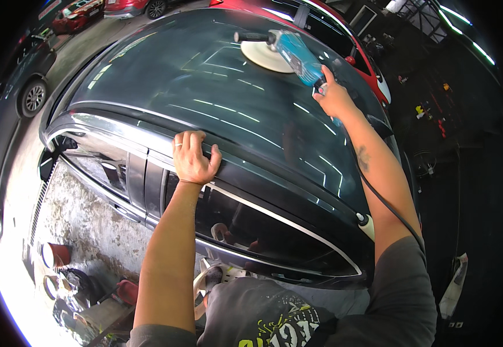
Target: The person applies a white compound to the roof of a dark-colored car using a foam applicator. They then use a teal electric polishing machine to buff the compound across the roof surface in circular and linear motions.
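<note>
A teal and grey polisher (299,56) with a pale round pad (266,56) lies over the far part of a dark car roof (205,87). My right hand (337,99) is wrapped round its rear handle, arm stretched forward. The black side handle (252,37) points left with no hand on it. A black cord (381,199) runs from the polisher back along my right arm. My left hand (192,156) braces on the near roof edge (130,128), its fingers curled over the trim and a ring on one finger. Its fingertips are partly hidden.
Red cars stand beyond the roof, and a dark car (17,110) is parked at left. Below on the left are a reddish-brown bucket (56,255), plastic bags (78,289) and a red container (127,291). A dark wall (465,191) stands at right.
</note>
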Motion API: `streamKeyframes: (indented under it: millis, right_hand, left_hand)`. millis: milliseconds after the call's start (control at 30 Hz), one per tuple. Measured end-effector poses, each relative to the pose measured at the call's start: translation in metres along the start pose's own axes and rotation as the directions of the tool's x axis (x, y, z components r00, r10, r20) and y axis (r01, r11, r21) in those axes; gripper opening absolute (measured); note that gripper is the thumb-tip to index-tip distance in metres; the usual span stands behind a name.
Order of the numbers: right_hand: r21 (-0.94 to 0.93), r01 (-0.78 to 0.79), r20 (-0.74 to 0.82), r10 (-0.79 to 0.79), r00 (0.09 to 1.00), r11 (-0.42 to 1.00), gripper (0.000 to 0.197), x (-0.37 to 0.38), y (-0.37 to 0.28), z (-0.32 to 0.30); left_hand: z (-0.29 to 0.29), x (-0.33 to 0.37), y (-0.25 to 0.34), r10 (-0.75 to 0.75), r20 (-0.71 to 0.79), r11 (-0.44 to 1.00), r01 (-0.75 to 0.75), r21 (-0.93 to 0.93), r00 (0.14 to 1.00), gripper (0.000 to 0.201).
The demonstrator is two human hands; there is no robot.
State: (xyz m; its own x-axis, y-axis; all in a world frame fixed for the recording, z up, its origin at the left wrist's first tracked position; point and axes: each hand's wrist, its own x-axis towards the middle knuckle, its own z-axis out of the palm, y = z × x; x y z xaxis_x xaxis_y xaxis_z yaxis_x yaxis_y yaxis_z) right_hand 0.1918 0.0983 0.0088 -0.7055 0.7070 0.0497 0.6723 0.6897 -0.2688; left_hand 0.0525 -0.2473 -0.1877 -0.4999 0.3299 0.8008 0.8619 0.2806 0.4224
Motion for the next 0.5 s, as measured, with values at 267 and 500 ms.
streamKeyframes:
  millis: [267,500]
  right_hand:
    - [-0.079,0.215,-0.061,-0.220,0.974,0.973,0.098,0.038,-0.045,0.030]
    - [-0.018,0.103,-0.015,-0.104,0.995,0.994,0.100,-0.016,0.012,0.005]
  left_hand:
    - [0.001,0.001,0.001,0.005,0.004,1.000,-0.005,0.006,1.000,0.035]
    - [0.002,-0.004,-0.003,-0.012,0.007,1.000,0.012,0.006,1.000,0.034]
